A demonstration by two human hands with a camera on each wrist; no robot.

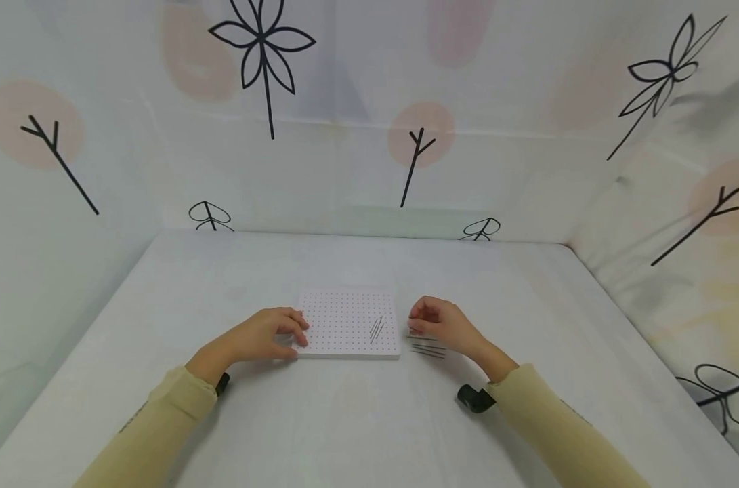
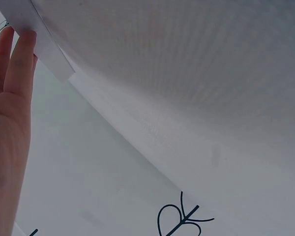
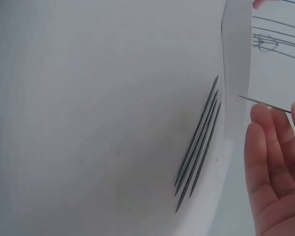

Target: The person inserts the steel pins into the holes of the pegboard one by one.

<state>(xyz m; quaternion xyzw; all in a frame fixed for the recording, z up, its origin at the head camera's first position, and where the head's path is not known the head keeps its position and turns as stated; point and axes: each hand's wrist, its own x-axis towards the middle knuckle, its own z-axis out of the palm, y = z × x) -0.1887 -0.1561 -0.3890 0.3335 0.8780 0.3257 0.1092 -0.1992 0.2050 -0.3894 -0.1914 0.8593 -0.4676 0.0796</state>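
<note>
A white pegboard (image 1: 345, 324) dotted with small holes lies mid-table. My left hand (image 1: 262, 337) rests at its left edge, fingertips over the rim and thumb by the near corner; in the left wrist view, two fingers (image 2: 20, 66) lie fairly straight against the board's side. To the right of the board, my right hand (image 1: 442, 327) pinches a thin, pointed metal needle (image 3: 263, 103) between thumb and fingers. Several similar needles (image 3: 199, 142) lie side by side on the table below that hand. More thin needles (image 1: 376, 330) stand in holes near the board's right side.
The white-covered table (image 1: 351, 427) runs back to a hanging cloth (image 1: 345, 169) printed with black plant drawings, which also closes off both sides. A black wrist camera (image 1: 475, 398) sits under the right sleeve.
</note>
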